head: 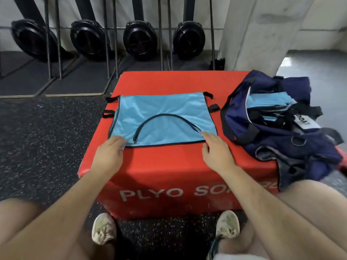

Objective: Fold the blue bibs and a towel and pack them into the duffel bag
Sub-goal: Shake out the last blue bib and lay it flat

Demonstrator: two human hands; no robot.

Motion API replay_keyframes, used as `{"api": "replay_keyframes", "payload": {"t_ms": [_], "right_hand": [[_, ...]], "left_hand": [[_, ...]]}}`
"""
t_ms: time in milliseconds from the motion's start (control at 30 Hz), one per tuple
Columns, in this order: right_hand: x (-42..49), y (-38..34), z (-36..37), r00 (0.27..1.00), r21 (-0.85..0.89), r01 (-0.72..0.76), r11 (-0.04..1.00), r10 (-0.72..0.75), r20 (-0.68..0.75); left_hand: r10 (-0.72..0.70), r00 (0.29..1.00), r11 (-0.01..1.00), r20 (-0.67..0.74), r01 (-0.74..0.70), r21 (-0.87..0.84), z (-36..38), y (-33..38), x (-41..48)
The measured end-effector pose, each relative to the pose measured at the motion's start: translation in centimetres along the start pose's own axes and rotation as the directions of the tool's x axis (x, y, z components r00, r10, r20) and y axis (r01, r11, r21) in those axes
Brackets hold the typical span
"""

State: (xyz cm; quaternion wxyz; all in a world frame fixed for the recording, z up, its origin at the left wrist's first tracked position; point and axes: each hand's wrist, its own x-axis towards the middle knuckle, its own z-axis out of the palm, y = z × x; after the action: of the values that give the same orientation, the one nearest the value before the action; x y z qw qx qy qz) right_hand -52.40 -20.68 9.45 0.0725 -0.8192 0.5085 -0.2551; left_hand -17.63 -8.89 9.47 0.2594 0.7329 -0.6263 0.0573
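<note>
Already, folded blue bibs (270,102) sit inside the open duffel bag (277,134).

A bib (161,117) lies flat on the plyo box (169,171) before me. My left hand (110,152) rests at its near left corner, my right hand (216,149) at its near right. The duffel bag (277,132) sits right of the bib, folded bibs (268,102) inside.

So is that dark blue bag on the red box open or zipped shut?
Open. The duffel bag gapes at the top, and folded light blue bibs show inside its mouth.
</note>
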Motion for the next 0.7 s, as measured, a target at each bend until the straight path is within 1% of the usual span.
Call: {"api": "replay_keyframes", "payload": {"t_ms": [100, 167, 267, 333, 467, 600, 700], "right_hand": [[-0.7, -0.3, 0.1, 0.999, -0.038, -0.032, 0.999, 0.031, -0.025], [-1.0, -0.8, 0.1, 0.999, -0.063, -0.047, 0.997, 0.046, -0.027], [-1.4, -1.3, 0.0, 0.997, -0.105, -0.056, 0.993, 0.061, 0.04], [-1.7, -1.6, -0.1, 0.996, -0.092, -0.059, 0.994, 0.065, 0.06], [-1.7, -1.9, -0.1, 0.998, -0.024, -0.066, 0.998, 0.066, -0.004], [-0.5, -1.7, 0.0, 0.99, -0.051, -0.139, 0.989, 0.137, -0.038], [-0.2, -1.7, 0.6, 0.993, -0.094, -0.112, 0.989, 0.108, -0.044]], "left_hand": [[0.005, 0.999, 0.998, 0.047, -0.008, 0.059, 0.2, 0.1, -0.3], [0.002, 0.999, 0.996, 0.041, -0.005, 0.085, 0.2, 0.5, -0.4], [-0.013, 1.0, 0.995, -0.009, 0.014, 0.097, 0.0, 1.0, -0.7], [-0.03, 1.0, 0.995, -0.004, 0.03, 0.093, 0.0, 1.1, -0.9], [-0.068, 0.998, 0.994, 0.012, 0.067, 0.082, -0.2, 1.5, -0.8], [-0.109, 0.994, 0.991, 0.01, 0.108, 0.079, -0.1, 1.8, -0.8], [-0.144, 0.99, 0.987, 0.013, 0.142, 0.075, 0.2, 1.9, -0.6]]}}
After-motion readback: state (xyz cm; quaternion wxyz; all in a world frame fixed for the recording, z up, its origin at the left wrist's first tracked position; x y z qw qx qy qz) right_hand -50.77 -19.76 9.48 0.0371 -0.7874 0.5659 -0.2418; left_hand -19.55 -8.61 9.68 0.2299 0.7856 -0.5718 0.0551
